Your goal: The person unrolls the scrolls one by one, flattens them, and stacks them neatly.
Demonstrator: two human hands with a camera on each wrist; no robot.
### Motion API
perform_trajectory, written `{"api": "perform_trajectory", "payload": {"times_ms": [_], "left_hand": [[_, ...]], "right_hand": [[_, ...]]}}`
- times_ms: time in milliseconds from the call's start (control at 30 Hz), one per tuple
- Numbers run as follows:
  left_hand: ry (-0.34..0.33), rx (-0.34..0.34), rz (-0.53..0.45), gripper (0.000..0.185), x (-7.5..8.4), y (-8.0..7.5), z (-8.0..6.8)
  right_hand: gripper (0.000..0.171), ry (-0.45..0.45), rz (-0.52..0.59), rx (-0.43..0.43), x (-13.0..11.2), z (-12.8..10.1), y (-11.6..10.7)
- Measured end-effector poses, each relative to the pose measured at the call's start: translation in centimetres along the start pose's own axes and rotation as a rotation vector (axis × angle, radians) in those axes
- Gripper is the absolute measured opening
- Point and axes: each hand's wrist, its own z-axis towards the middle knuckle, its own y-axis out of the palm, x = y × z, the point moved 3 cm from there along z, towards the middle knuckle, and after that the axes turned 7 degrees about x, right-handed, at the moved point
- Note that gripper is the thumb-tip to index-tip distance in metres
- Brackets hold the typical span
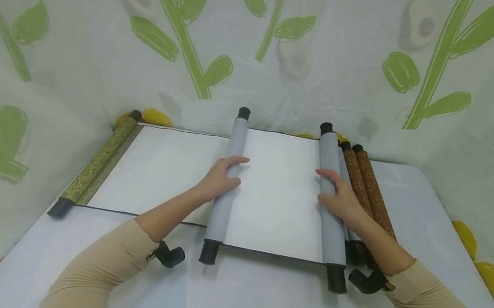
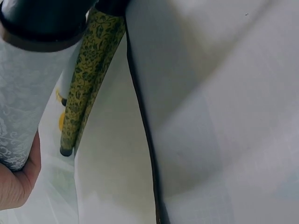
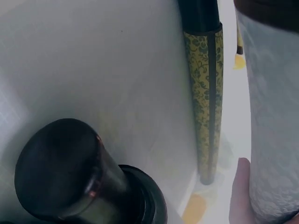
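Resting on the table (image 1: 260,299), the left hand (image 1: 220,178) curls over the left grey silk-covered roller (image 1: 226,182); the right hand (image 1: 341,198) grips the right grey roller (image 1: 329,201). Uneven hand pressure could skew or crease the white scroll paper (image 1: 276,191) between them.

At the right of centre you see two brown patterned rolled scrolls (image 1: 369,188) lying side by side, and behind everything a pale draped cloth printed with green leafy stems (image 1: 183,29).
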Motion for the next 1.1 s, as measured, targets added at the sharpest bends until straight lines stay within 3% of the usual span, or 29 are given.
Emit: {"api": "perform_trajectory", "payload": {"times_ms": [267,467,600,900,1100], "left_hand": [[-0.019,0.014,0.016,0.056,-0.4,-0.2,0.1],[-0.042,0.037,0.028,0.066,-0.9,-0.4,0.3],[-0.047,0.032,0.015,0.068,-1.2,-0.3,0.2],[-0.015,0.009,0.006,0.056,-1.2,-0.4,-0.2],[-0.054,-0.033,0.038,0.049,-1.2,-0.7,-0.3]], "right_hand": [[0.061,0.002,-0.004,0.001,-0.1,0.0,-0.1],[0.078,-0.015,-0.042,0.029,-0.2,-0.3,-0.1],[0.077,-0.028,-0.025,0.029,-0.2,-0.4,0.0],[0.069,0.016,-0.022,0.049,0.0,-0.4,-0.4],[0.066,0.043,-0.036,0.015,0.8,-0.2,-0.8]]}}
